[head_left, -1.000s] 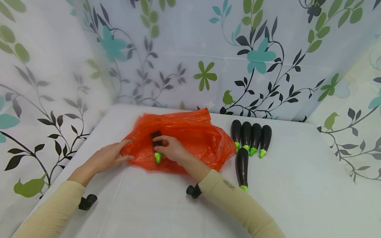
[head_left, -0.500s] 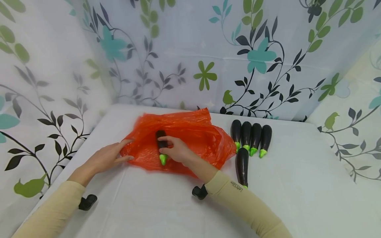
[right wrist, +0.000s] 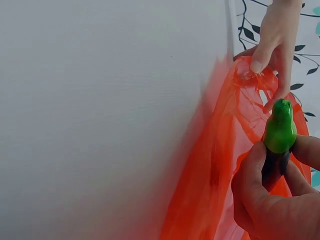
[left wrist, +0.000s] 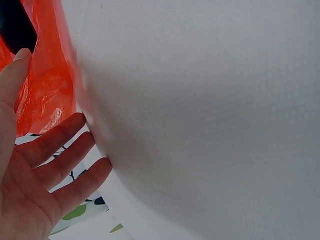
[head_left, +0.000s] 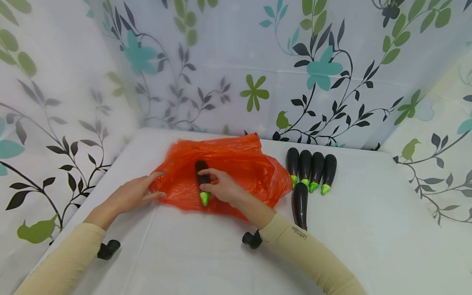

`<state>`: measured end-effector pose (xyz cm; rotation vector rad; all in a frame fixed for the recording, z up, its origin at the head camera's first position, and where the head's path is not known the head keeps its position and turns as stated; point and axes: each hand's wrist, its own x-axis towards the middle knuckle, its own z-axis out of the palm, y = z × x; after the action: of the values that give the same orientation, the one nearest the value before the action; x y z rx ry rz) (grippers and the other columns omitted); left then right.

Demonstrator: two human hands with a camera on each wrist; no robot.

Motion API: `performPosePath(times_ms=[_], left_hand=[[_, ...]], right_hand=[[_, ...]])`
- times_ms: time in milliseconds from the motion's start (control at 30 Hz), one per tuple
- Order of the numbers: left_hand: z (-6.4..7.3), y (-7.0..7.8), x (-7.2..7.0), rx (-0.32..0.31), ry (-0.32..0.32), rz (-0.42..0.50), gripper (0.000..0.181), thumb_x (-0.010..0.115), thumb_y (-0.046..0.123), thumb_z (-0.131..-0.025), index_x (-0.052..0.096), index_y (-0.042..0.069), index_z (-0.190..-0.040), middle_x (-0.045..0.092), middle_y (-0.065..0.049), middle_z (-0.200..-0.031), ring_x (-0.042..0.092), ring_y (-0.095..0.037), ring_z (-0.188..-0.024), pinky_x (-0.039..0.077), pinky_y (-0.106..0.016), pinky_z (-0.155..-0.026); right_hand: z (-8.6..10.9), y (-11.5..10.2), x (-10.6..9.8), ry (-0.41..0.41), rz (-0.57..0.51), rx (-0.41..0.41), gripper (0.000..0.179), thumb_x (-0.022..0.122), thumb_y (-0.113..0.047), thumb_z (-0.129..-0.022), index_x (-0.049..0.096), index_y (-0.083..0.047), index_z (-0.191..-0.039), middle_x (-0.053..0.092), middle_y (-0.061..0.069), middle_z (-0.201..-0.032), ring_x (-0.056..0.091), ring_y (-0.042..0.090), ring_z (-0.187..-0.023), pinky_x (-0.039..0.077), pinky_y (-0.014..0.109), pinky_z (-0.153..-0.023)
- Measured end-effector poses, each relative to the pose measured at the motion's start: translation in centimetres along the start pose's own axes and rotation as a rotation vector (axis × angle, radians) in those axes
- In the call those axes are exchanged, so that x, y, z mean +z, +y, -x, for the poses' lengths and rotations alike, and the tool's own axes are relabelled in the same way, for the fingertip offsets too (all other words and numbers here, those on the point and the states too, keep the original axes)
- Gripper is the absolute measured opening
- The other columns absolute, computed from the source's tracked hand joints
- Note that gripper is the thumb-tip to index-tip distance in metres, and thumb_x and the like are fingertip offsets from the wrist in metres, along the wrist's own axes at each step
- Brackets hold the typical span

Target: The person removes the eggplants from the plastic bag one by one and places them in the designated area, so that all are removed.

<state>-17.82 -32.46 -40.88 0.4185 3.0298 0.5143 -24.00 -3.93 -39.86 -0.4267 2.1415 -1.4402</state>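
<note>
In the head view, my right hand (head_left: pixel 221 186) pinches a dark eggplant (head_left: pixel 201 170) with a bright green stem end (right wrist: pixel 281 127), between thumb and fingers. The eggplant is over the mouth of a crumpled red plastic bag (head_left: pixel 239 174), its green end toward me. At the bag's left end my left hand (head_left: pixel 134 196) touches the plastic with thumb and index finger spread apart. The left wrist view shows the left hand's fingers (left wrist: pixel 65 162) fairly straight, the thumb against the bag.
Right of the bag, several eggplants (head_left: pixel 311 169) lie in a row on the white table (head_left: pixel 368 205). One more eggplant (head_left: pixel 300 207) lies nearer, partly behind the right sleeve (head_left: pixel 298 241). A patterned curtain (head_left: pixel 228 53) surrounds the back and sides.
My right hand and the eggplant it holds have shifted a little to the right and toward me. The left hand and the bag look almost unchanged.
</note>
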Motion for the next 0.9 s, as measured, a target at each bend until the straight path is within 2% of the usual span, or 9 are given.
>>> performPosePath(times_ms=[333,767,900], left_hand=[[-0.1,-0.1,0.0,-0.004,-0.011,-0.001,0.068,0.071,0.041,-0.088,0.040,0.014,-0.143,0.057,0.002,-0.086,0.056,-0.018,-0.080,0.050,-0.043,-0.071],[0.0,-0.1,0.0,0.001,-0.002,0.002,0.068,0.071,0.041,-0.089,0.041,0.015,-0.143,0.063,-0.005,-0.100,0.061,-0.027,-0.090,0.051,-0.053,-0.078],[0.0,-0.1,0.0,-0.002,-0.009,0.004,0.068,0.071,0.040,-0.088,0.040,0.014,-0.143,0.062,-0.003,-0.096,0.060,-0.024,-0.087,0.051,-0.050,-0.076]], right_hand=[[0.6,0.9,-0.6,0.016,0.003,-0.001,0.045,0.067,-0.021,-0.094,0.057,-0.034,-0.135,0.054,0.003,-0.124,0.050,0.022,-0.108,0.055,0.035,-0.081],[2.2,0.8,-1.5,0.018,0.018,0.003,0.039,0.067,-0.025,-0.094,0.061,-0.040,-0.129,0.052,-0.001,-0.132,0.048,0.023,-0.117,0.054,0.038,-0.084],[3.1,0.8,-2.0,0.001,0.014,-0.010,0.038,0.068,-0.026,-0.093,0.061,-0.039,-0.128,0.052,-0.002,-0.133,0.048,0.023,-0.117,0.053,0.041,-0.087]])
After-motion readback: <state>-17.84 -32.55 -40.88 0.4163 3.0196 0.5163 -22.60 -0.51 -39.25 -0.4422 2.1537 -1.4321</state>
